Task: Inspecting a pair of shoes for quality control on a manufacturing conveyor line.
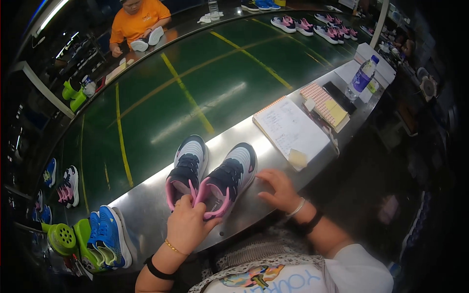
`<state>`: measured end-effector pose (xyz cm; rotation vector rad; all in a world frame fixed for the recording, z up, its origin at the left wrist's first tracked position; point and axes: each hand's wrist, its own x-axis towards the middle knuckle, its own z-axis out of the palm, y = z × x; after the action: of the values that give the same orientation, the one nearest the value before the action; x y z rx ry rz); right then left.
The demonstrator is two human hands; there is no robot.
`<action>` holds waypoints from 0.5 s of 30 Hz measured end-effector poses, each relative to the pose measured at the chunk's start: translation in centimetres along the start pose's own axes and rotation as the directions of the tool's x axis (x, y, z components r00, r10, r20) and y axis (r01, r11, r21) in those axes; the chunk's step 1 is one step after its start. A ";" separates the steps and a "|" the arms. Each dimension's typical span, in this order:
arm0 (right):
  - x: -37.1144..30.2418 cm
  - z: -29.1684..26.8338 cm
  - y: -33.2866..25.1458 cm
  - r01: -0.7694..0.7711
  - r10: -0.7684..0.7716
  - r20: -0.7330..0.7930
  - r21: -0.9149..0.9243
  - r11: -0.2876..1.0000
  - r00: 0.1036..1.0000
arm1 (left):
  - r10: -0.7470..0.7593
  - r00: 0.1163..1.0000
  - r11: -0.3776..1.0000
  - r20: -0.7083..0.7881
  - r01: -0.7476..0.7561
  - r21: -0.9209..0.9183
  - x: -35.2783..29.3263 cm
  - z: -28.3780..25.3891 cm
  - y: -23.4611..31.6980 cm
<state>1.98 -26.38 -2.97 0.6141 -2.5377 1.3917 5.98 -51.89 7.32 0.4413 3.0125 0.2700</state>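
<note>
A pair of navy, white and pink sneakers stands on the metal ledge before me, toes pointing away. My left hand (189,222) is closed at their heels, fingers curled over the adjoining pink collars of the left sneaker (189,158) and the right sneaker (237,166). Its fingertips are partly hidden inside the openings. Just right of the right sneaker, my right hand (279,189) hovers with thumb and fingers apart, holding nothing.
A green conveyor belt (151,107) with yellow lines runs beyond the ledge, carrying more sneakers (332,31) far right. Blue sneakers (110,237) stand near left beside a green holder (62,239). A notebook (293,129) and bottle (361,78) lie right. A person in orange (139,22) handles shoes opposite.
</note>
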 end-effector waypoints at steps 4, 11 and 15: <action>0.0 0.0 0.3 0.036 -0.057 0.129 0.156 0.987 0.990 | 0.047 0.990 0.917 0.134 0.011 -0.400 -1.6 -1.5 2.2; -0.2 -1.2 -1.5 -0.222 0.181 0.157 0.309 0.925 0.971 | -0.150 0.986 0.401 -0.075 -0.009 -0.916 -3.5 0.5 -2.0; -0.4 -0.9 -2.0 -0.460 0.412 0.204 0.398 0.794 0.888 | -0.471 0.879 0.313 0.072 0.242 -0.918 -3.5 3.1 -2.9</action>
<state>3.21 -26.50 -1.06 0.1492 -2.5619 2.1825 8.85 -55.14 3.97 -0.4169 2.4060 1.8853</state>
